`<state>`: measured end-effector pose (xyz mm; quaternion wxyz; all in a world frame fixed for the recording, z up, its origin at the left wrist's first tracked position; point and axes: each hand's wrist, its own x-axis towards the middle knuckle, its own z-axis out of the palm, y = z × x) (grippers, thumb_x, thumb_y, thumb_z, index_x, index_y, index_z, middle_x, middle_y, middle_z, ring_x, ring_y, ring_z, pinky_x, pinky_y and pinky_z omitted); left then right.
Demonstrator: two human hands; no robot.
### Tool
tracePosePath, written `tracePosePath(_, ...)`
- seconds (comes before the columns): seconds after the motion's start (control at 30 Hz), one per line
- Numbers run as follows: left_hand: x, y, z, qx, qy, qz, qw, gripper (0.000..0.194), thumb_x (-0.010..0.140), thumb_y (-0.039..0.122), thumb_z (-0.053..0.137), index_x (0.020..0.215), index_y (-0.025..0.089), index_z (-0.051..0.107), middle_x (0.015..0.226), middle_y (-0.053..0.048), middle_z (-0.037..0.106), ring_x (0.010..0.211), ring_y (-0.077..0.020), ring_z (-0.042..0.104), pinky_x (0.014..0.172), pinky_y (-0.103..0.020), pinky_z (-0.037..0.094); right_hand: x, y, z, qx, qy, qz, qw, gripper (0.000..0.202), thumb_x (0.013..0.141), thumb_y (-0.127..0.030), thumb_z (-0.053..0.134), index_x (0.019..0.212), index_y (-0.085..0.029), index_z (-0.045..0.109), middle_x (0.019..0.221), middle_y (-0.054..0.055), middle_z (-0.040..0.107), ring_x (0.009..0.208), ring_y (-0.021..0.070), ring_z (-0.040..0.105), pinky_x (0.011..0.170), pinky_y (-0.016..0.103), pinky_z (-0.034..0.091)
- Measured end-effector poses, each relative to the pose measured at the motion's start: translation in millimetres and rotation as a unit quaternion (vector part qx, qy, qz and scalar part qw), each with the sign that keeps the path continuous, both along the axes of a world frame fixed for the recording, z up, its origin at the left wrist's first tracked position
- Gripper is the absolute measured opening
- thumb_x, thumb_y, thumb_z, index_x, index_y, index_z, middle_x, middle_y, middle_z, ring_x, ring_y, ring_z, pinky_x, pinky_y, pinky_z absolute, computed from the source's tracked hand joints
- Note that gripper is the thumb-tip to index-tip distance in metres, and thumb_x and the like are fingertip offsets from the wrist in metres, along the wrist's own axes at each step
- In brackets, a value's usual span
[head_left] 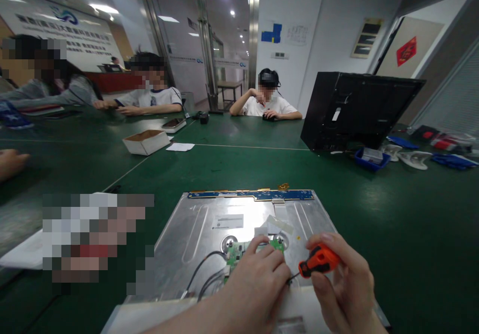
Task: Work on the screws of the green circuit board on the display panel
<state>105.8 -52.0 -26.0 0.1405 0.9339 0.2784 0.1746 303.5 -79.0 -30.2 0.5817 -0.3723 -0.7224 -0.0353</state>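
Observation:
An orange and black screwdriver (319,260) is held in my right hand (350,279), between thumb and fingers. Its thin shaft points left and down to the lower right edge of a green circuit board (235,250). My left hand (260,269) lies over that board with its fingers bent; what its fingertips touch is hidden. The board sits on a silver metal display panel (198,239), with black cables (204,269) at its left. Along the panel's far edge runs a blue circuit strip (247,195).
A black monitor housing (359,109) stands at the back right beside a blue tray (372,159). An open white box (146,142) and a paper (180,147) lie back left. Several people sit around the green table (239,162). Another person's hand (13,163) shows at far left.

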Motion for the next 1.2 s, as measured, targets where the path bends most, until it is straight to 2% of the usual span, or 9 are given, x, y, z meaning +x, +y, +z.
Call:
tracePosePath(0.17, 0.6, -1.0, 0.9, -0.006, 0.008, 0.003, 1.0, 0.021, 0.087, 0.016, 0.064, 0.107, 0.022, 0.063, 0.107, -0.004, 0.073, 0.102, -0.0259, 0.067, 0.115, -0.052, 0.031, 0.3, -2.4, 0.1, -0.002, -0.014, -0.027, 1.0, 0.036, 0.104, -0.033, 0.054, 0.138, -0.022, 0.057, 0.109, 0.011, 0.074, 0.093, 0.0237, 0.073, 0.076, 0.039, 0.063)
tracePosePath(0.4, 0.1, -1.4, 3.1, -0.005, -0.01, 0.002, 1.0, 0.016, 0.087, 0.016, 0.064, 0.102, 0.021, 0.064, 0.104, -0.005, 0.074, 0.099, -0.0257, 0.066, 0.114, -0.052, 0.033, -5.4, -2.0, -3.2, -0.001, 0.014, -0.031, 0.999, 0.043, 0.098, -0.028, 0.064, 0.14, -0.022, 0.054, 0.099, 0.008, 0.07, 0.077, 0.0207, 0.071, 0.065, 0.035, 0.062)
tracePosePath(0.57, 0.9, -1.6, 1.6, -0.007, -0.028, 0.0, 1.0, 0.015, 0.09, 0.014, 0.06, 0.102, 0.021, 0.065, 0.103, -0.006, 0.074, 0.096, -0.0252, 0.066, 0.113, -0.052, 0.035, -9.9, 5.6, 17.7, 0.069, -0.023, -0.048, 0.996, 0.033, 0.097, -0.02, 0.063, 0.129, -0.024, 0.058, 0.079, 0.001, 0.066, 0.06, 0.0162, 0.065, 0.05, 0.026, 0.057)
tracePosePath(0.67, 1.1, -1.5, 1.1, -0.006, -0.036, 0.0, 0.999, 0.014, 0.091, 0.014, 0.06, 0.102, 0.021, 0.065, 0.103, -0.007, 0.074, 0.097, -0.0255, 0.066, 0.114, -0.053, 0.034, -12.6, 8.1, 31.8, 0.085, -0.045, -0.053, 0.994, 0.029, 0.098, -0.021, 0.061, 0.127, -0.023, 0.059, 0.077, 0.001, 0.067, 0.054, 0.0143, 0.063, 0.047, 0.025, 0.056)
tracePosePath(0.73, 0.8, -1.3, 1.4, -0.005, -0.029, -0.001, 1.0, 0.014, 0.09, 0.015, 0.061, 0.102, 0.02, 0.065, 0.105, -0.007, 0.074, 0.099, -0.0258, 0.066, 0.114, -0.053, 0.034, -13.1, 8.2, 33.6, 0.087, -0.048, -0.052, 0.994, 0.031, 0.099, -0.022, 0.062, 0.13, -0.023, 0.058, 0.078, 0.001, 0.069, 0.055, 0.0154, 0.065, 0.048, 0.026, 0.057)
tracePosePath(0.9, 0.2, -1.1, 3.6, -0.004, 0.0, -0.002, 1.0, 0.016, 0.087, 0.016, 0.065, 0.103, 0.021, 0.064, 0.106, -0.006, 0.073, 0.101, -0.0263, 0.066, 0.115, -0.053, 0.033, -5.9, 4.3, 14.7, 0.053, -0.021, -0.007, 0.998, 0.041, 0.1, -0.023, 0.06, 0.14, -0.022, 0.055, 0.088, 0.005, 0.071, 0.066, 0.0169, 0.069, 0.055, 0.028, 0.06)
tracePosePath(1.0, 0.3, -0.9, 3.0, -0.001, 0.003, -0.002, 1.0, 0.018, 0.089, 0.016, 0.063, 0.106, 0.022, 0.063, 0.106, -0.005, 0.073, 0.1, -0.0253, 0.067, 0.114, -0.051, 0.033, 1.0, 0.7, 3.4, 0.013, -0.007, 0.017, 1.0, 0.041, 0.101, -0.028, 0.059, 0.141, -0.023, 0.056, 0.099, 0.01, 0.071, 0.084, 0.0229, 0.072, 0.061, 0.033, 0.062)
tracePosePath(1.07, 0.3, -0.4, 1.4, 0.0, 0.001, -0.004, 1.0, 0.021, 0.089, 0.016, 0.063, 0.109, 0.022, 0.063, 0.108, -0.005, 0.073, 0.101, -0.0254, 0.067, 0.114, -0.051, 0.034, 3.6, -1.3, 0.1, -0.004, -0.002, 0.023, 1.0, 0.041, 0.101, -0.027, 0.057, 0.142, -0.023, 0.057, 0.103, 0.011, 0.072, 0.09, 0.0245, 0.072, 0.063, 0.034, 0.063)
tracePosePath(1.2, 0.1, 0.7, -1.2, -0.004, 0.001, -0.007, 1.0, 0.023, 0.085, 0.017, 0.066, 0.107, 0.022, 0.063, 0.106, -0.005, 0.073, 0.1, -0.026, 0.066, 0.114, -0.052, 0.033, 3.4, -2.3, -0.8, -0.014, 0.004, 0.024, 1.0, 0.043, 0.1, -0.023, 0.057, 0.143, -0.023, 0.055, 0.103, 0.01, 0.072, 0.089, 0.0236, 0.073, 0.065, 0.034, 0.063)
